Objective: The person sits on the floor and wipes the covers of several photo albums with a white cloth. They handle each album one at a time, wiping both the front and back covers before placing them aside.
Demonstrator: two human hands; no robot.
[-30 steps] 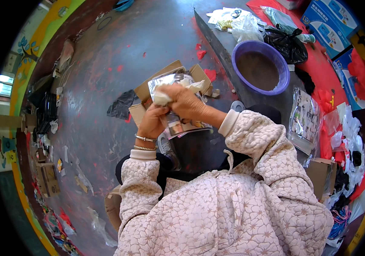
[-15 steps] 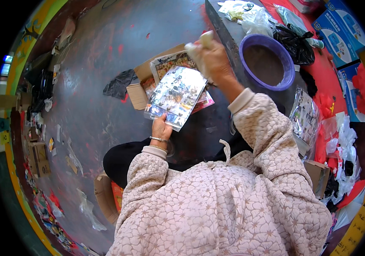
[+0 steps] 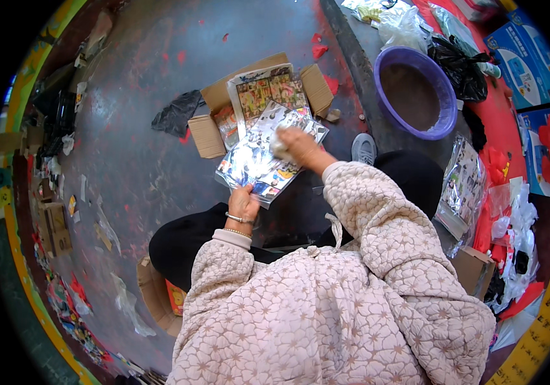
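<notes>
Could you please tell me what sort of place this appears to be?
It looks like a cluttered storage room or informal indoor workspace, though I can't be certain: blue cartons, an open cardboard box and loose plastic bags line a scuffed, red-flecked floor.

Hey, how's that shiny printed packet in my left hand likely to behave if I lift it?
The shiny printed packet is probably slippery, since its glossy surface throws bright glare. It looks thin, so likely light. It may flex somewhat, though it lies fairly flat beyond your left hand.
</notes>
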